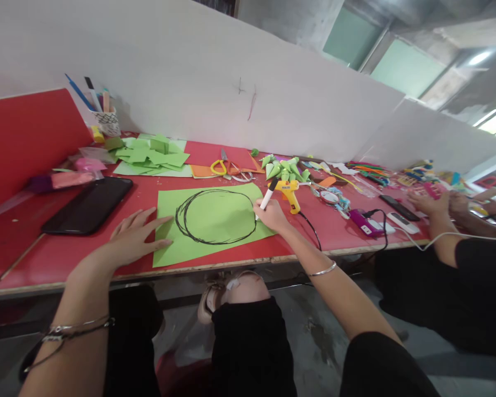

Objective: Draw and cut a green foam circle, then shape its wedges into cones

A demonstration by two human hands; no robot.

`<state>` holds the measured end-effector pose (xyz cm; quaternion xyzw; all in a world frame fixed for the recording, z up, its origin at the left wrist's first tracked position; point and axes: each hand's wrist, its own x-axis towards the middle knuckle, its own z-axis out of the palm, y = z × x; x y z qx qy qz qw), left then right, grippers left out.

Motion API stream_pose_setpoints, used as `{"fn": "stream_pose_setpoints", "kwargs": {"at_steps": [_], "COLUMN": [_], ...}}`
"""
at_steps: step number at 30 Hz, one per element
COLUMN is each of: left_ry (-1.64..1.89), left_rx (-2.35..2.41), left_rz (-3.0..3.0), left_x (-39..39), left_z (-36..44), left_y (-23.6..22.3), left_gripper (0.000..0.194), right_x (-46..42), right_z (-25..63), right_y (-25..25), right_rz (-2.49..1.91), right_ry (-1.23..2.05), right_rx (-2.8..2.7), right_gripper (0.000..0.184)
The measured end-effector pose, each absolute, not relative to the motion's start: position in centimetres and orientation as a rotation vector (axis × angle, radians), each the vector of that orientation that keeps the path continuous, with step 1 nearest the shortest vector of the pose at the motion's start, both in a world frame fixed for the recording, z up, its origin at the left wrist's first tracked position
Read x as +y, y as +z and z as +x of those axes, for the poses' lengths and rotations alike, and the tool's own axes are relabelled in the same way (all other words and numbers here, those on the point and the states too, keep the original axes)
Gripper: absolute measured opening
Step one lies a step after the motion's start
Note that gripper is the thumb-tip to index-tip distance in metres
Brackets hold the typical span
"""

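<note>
1. My right grip (271,216) is wrapped round a white marker (269,194), tip down at the right side of a scribbly black outline (177,215).
2. That's on green paper (215,220), mid-worktop (78,253), close to the near edge.
3. Left grip (138,234): fingers apart, nothing pinched, fingertips on the paper's left edge. Too light a press and the sheet could skid, wobbling the line.
4. Glue gun (288,194) sits just right of the marker; a careless knuckle could knock it.
</note>
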<state>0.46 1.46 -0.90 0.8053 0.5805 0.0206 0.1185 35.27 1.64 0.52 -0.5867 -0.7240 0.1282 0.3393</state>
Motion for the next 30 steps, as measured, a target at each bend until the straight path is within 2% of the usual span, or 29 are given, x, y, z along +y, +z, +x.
{"fn": "stream_pose_setpoints", "kwargs": {"at_steps": [21,24,30], "left_ry": [0.130,0.254,0.610], "left_rx": [1.663,1.673,1.394], "left_rz": [2.352,2.401,2.705], "left_x": [1.6,1.7,-0.2], "left_z": [-0.2,0.0,4.7], "left_y": [-0.7,-0.2,1.8], "left_gripper": [0.071,0.071,0.053], "right_x": [4.2,3.8,2.7], "right_z": [35.2,35.3,35.2], "right_y": [0.1,0.0,0.6], "right_rz": [-1.579,-1.587,-1.587], "right_ry": [0.331,0.351,0.395], "right_rx": [-1.780,-1.761,-1.801], "right_gripper": [0.023,0.022,0.025]}}
